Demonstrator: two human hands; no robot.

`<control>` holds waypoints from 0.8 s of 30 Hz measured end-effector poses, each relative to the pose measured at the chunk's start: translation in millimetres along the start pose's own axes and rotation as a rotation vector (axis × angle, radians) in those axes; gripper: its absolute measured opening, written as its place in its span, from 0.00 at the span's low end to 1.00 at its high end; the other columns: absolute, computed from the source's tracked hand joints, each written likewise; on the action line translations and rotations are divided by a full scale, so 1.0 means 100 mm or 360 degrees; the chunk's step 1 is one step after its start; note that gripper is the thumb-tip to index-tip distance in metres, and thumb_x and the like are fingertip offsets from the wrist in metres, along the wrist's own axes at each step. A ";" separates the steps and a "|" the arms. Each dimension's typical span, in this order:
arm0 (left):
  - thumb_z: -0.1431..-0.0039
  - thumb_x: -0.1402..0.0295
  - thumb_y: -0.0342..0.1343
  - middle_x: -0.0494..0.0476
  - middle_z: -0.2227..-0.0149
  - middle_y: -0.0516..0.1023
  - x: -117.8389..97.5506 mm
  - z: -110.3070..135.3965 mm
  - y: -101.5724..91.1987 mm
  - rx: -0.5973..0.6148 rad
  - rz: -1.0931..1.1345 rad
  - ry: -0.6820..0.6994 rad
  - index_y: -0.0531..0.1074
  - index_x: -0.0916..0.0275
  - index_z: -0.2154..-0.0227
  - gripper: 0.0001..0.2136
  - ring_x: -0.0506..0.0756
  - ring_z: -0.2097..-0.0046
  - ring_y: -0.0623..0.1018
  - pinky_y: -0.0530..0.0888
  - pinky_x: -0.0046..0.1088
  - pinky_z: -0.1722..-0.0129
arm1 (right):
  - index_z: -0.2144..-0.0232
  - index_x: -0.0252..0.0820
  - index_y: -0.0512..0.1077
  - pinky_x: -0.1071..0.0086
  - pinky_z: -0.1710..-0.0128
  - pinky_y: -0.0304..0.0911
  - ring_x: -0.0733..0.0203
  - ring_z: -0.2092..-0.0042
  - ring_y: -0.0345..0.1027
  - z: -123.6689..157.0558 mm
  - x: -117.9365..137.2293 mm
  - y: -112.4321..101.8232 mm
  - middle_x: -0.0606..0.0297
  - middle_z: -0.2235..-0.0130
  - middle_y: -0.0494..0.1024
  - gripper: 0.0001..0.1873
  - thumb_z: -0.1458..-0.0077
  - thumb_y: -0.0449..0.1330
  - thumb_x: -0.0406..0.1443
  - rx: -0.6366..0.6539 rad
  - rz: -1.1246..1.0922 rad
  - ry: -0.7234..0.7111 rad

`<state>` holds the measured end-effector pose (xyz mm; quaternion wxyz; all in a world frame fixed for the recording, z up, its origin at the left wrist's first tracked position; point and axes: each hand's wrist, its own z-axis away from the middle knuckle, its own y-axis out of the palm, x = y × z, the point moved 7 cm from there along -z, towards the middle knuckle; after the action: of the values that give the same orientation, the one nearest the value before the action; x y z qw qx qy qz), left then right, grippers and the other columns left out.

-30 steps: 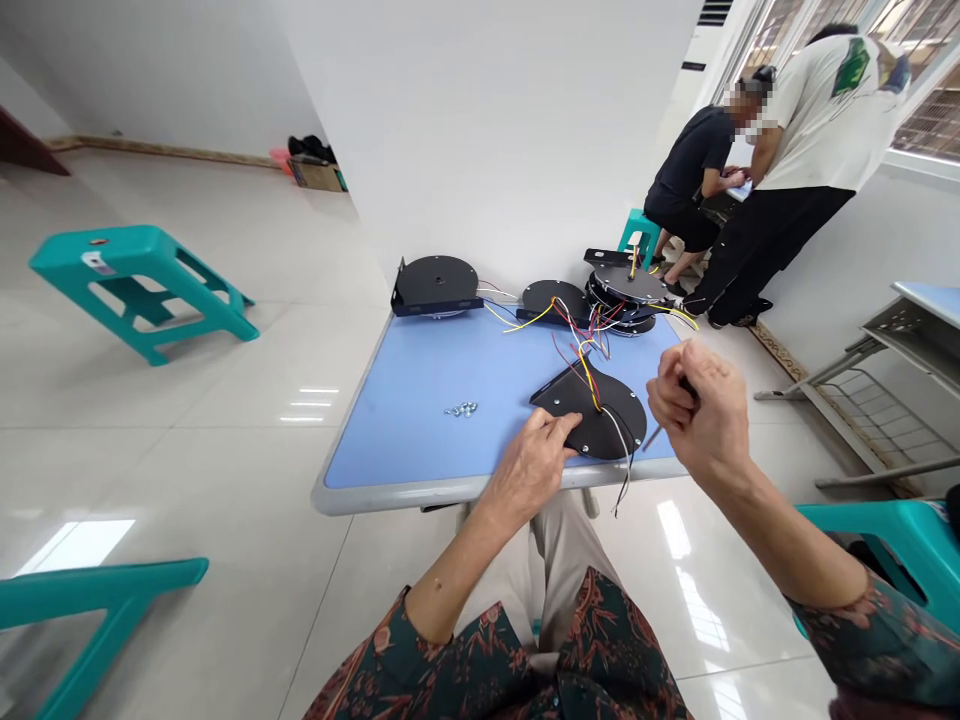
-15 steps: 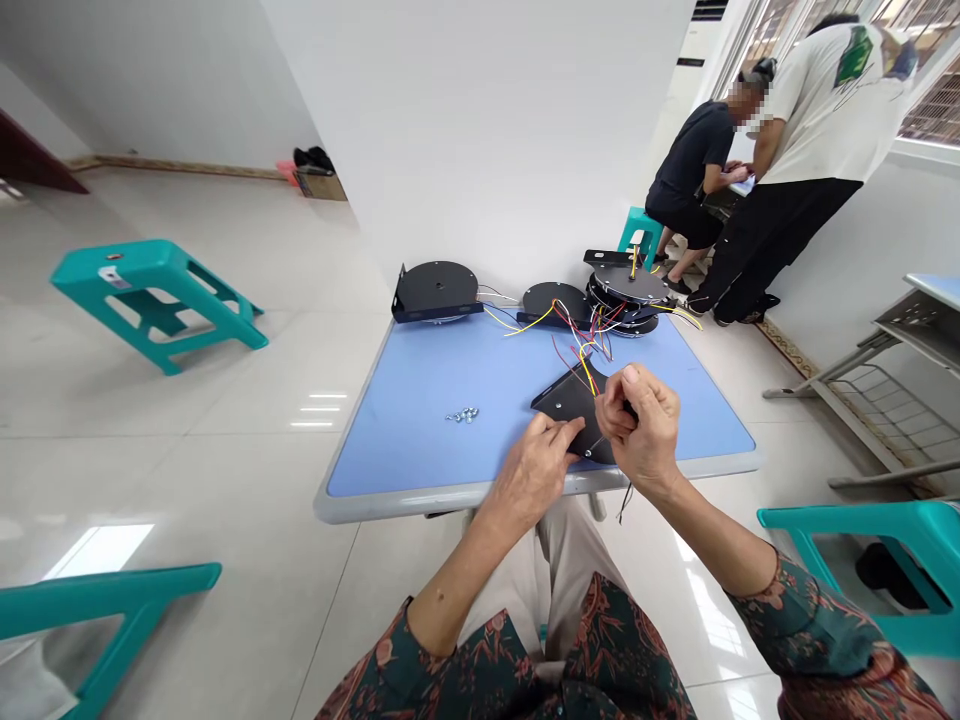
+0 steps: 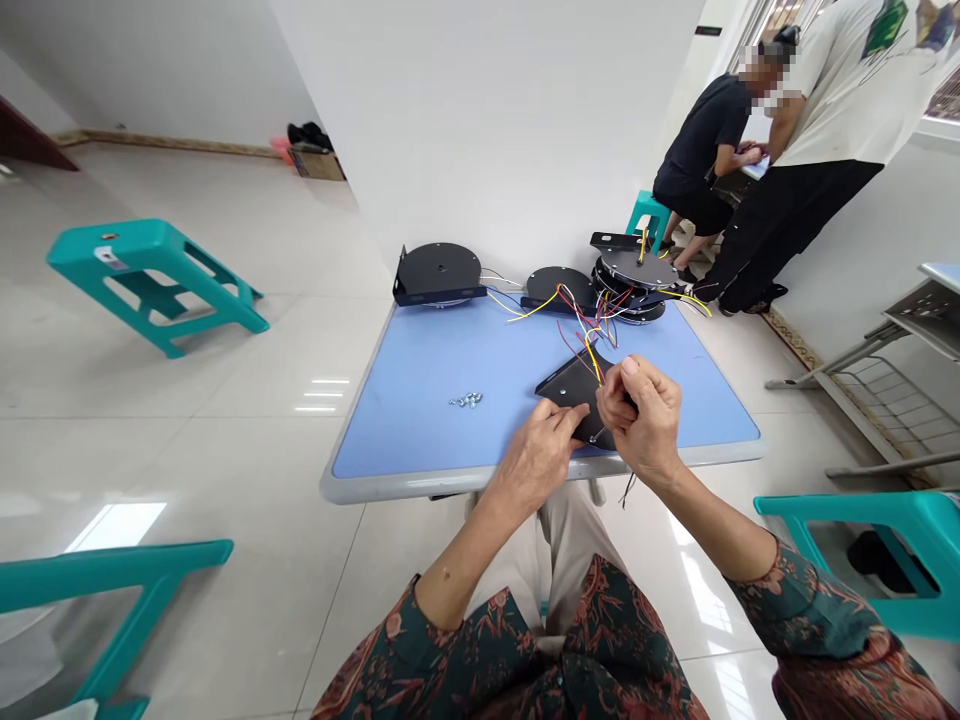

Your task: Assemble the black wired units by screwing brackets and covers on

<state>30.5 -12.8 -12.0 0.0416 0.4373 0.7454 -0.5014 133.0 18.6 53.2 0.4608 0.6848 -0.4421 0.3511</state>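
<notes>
Left hand [image 3: 534,462]: at the near side of the plate, fingers loosely spread and pressing down on it, closed on nothing.

Right hand [image 3: 643,420]: curled shut, thumb on top, around a thin metal tool [image 3: 594,436]. The fingers hide most of it, so its exact kind cannot be told. Its tip points down at the plate.

Main thing: a black metal plate [image 3: 574,385], partly hidden by both hands, lies flat at the near right of a blue table [image 3: 450,440]. Coloured wires [image 3: 592,358] rise from it, and dark wire ends hang past the near table edge.

Nearby: a small pile of screws [image 3: 466,400] sits on the table, well left of the hands.

Rest: a black disc [image 3: 439,270] and a stack of discs [image 3: 628,268] line the far edge. Two people [image 3: 750,130] work beyond, far right.

Risks: the tool tip could slip and nick a wire if it is pushed hard. The plate could swing if the left hand's pressure eases. The hanging wires could snag and drag it.
</notes>
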 end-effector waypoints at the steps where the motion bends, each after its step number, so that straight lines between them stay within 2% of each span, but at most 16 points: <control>1: 0.36 0.77 0.55 0.59 0.55 0.80 0.00 0.00 0.00 -0.0002 0.0006 -0.0001 0.67 0.64 0.44 0.18 0.60 0.53 0.72 0.76 0.39 0.54 | 0.80 0.42 0.66 0.74 0.84 0.38 0.73 0.83 0.38 0.00 -0.01 0.00 0.78 0.84 0.49 0.21 0.40 0.62 0.45 0.0005 0.0001 -0.0002; 7: 0.37 0.76 0.55 0.58 0.55 0.81 -0.03 0.02 -0.05 -0.0070 0.0030 0.0060 0.71 0.60 0.49 0.15 0.60 0.56 0.74 0.75 0.40 0.55 | 0.78 0.42 0.67 0.74 0.83 0.42 0.72 0.82 0.41 0.08 -0.06 0.02 0.77 0.83 0.50 0.22 0.37 0.59 0.48 0.0052 0.0207 -0.0017; 11: 0.37 0.77 0.55 0.56 0.59 0.81 -0.01 -0.06 -0.14 -0.0217 0.0305 0.0049 0.75 0.59 0.57 0.10 0.57 0.57 0.76 0.74 0.37 0.53 | 0.77 0.42 0.68 0.73 0.83 0.43 0.72 0.82 0.41 0.08 -0.08 0.04 0.77 0.83 0.52 0.23 0.37 0.58 0.50 0.0071 0.0304 -0.0012; 15: 0.41 0.77 0.60 0.55 0.62 0.81 0.01 -0.21 0.01 -0.0105 0.0485 0.0031 0.76 0.60 0.64 0.05 0.57 0.57 0.78 0.75 0.35 0.54 | 0.77 0.42 0.66 0.74 0.84 0.41 0.73 0.82 0.39 0.00 -0.13 0.05 0.77 0.83 0.51 0.24 0.37 0.57 0.52 0.0028 0.0216 0.0028; 17: 0.42 0.78 0.60 0.55 0.63 0.81 0.03 -0.25 0.05 -0.0126 0.0546 -0.0001 0.76 0.61 0.68 0.05 0.57 0.58 0.79 0.74 0.34 0.54 | 0.77 0.43 0.65 0.74 0.85 0.41 0.73 0.83 0.39 -0.03 -0.14 0.04 0.78 0.83 0.50 0.25 0.38 0.57 0.54 0.0035 0.0210 0.0071; 18: 0.42 0.78 0.60 0.55 0.64 0.81 0.04 -0.25 0.06 -0.0150 0.0577 -0.0028 0.76 0.61 0.69 0.05 0.56 0.58 0.79 0.74 0.33 0.55 | 0.76 0.43 0.65 0.74 0.85 0.43 0.72 0.83 0.40 -0.04 -0.14 0.03 0.78 0.83 0.51 0.25 0.38 0.56 0.55 0.0071 0.0225 0.0089; 20: 0.41 0.76 0.60 0.55 0.65 0.81 0.07 -0.25 0.06 -0.0175 0.0638 -0.0095 0.76 0.62 0.72 0.05 0.56 0.60 0.79 0.74 0.32 0.56 | 0.72 0.43 0.69 0.74 0.83 0.52 0.70 0.81 0.50 -0.05 -0.07 0.03 0.75 0.81 0.57 0.24 0.37 0.55 0.55 0.0211 0.0305 0.0075; 22: 0.41 0.74 0.61 0.55 0.65 0.81 0.09 -0.24 0.06 -0.0151 0.0699 -0.0166 0.75 0.62 0.73 0.06 0.56 0.60 0.79 0.74 0.32 0.57 | 0.67 0.42 0.73 0.71 0.75 0.62 0.65 0.74 0.64 -0.05 0.05 0.02 0.68 0.75 0.69 0.23 0.35 0.53 0.54 0.0398 0.0463 0.0013; 24: 0.39 0.72 0.59 0.56 0.63 0.81 0.09 -0.25 0.05 -0.0097 0.0746 -0.0200 0.75 0.62 0.74 0.08 0.56 0.59 0.79 0.74 0.32 0.56 | 0.62 0.42 0.76 0.68 0.66 0.67 0.61 0.64 0.71 -0.04 0.18 -0.01 0.62 0.65 0.77 0.21 0.35 0.53 0.51 0.0570 0.0661 -0.0017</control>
<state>37.9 12.7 -8.4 0.2165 0.5648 0.6343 -0.4815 140.3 17.3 69.7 0.2482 0.6519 -0.5063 0.5070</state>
